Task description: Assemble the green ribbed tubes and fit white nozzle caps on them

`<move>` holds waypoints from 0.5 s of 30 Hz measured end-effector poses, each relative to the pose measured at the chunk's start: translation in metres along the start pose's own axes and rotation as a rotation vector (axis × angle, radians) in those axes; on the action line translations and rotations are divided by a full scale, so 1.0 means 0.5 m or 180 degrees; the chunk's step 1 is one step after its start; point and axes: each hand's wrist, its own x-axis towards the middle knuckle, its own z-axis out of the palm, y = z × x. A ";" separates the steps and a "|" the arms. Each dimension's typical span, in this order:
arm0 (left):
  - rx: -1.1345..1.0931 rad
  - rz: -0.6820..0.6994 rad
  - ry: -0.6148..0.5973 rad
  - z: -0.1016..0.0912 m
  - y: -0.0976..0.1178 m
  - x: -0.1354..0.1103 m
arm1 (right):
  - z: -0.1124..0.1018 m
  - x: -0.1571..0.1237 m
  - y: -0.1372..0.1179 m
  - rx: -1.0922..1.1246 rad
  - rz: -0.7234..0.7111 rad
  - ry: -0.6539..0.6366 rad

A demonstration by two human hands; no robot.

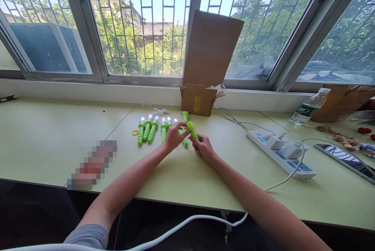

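Observation:
A green tube with a yellow ring near its upper end (193, 133) is tilted between my two hands, just above the table. My right hand (204, 148) is closed around its lower part. At its upper end, the thumb and fingers of my left hand (175, 135) pinch it near the ring. Several green ridged, bamboo-like sticks with white tips, among them one at the left (141, 131), lie in a row beside and behind my left hand, which hides parts of some. Another green piece (185, 115) is just beyond my hands. A loose yellow ring (135, 132) lies left of the row.
An open cardboard box (195, 100) stands against the window sill. Small clear plastic pieces (161, 111) lie behind the sticks. To the right are a power strip (278, 153) with cables, a phone (345, 161) and a water bottle (310, 106). A blurred-out object (92, 165) lies at left.

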 end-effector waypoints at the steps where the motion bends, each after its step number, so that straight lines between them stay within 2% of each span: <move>1: -0.0033 -0.0013 0.0003 0.000 0.000 0.001 | 0.000 0.000 0.000 0.0053 0.0033 -0.0030; 11: -0.0319 -0.0175 -0.0031 -0.001 0.001 0.006 | 0.000 -0.001 -0.004 0.0695 0.0418 -0.0317; 15: -0.0352 -0.0158 -0.0043 0.000 -0.003 0.005 | -0.002 -0.001 -0.007 0.0699 0.0526 -0.0476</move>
